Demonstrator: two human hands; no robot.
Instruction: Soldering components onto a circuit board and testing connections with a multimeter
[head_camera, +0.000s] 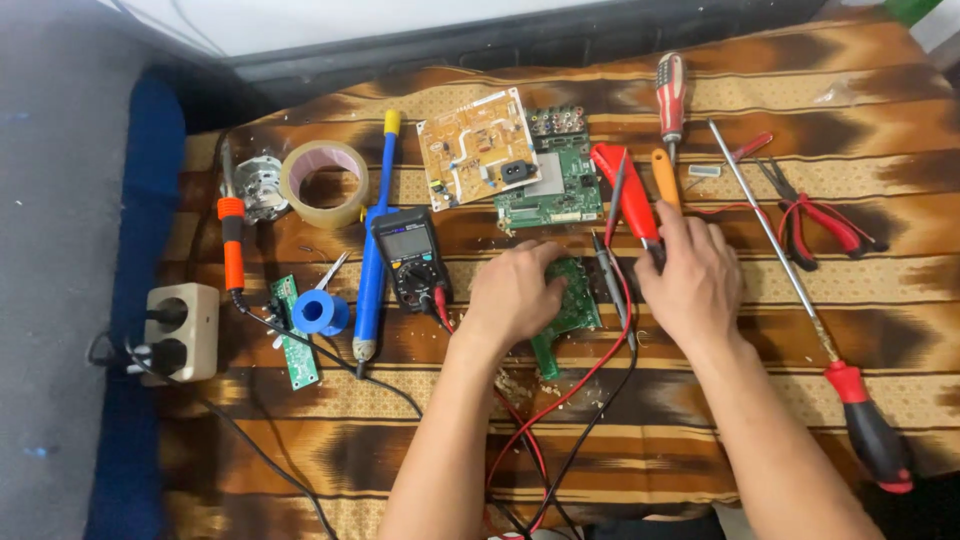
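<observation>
Left hand (515, 290) atop green circuit board (568, 318), right hand (690, 280) alongside.

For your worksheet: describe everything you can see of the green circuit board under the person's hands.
The green board lies flat on the striped brown cloth, tilted slightly, small components dotting its face. The left hand rests on its left part, hiding that area; the right hand sits just right of it. Red and black probe leads cross its right edge. Pale crumbs lie below it.
</observation>
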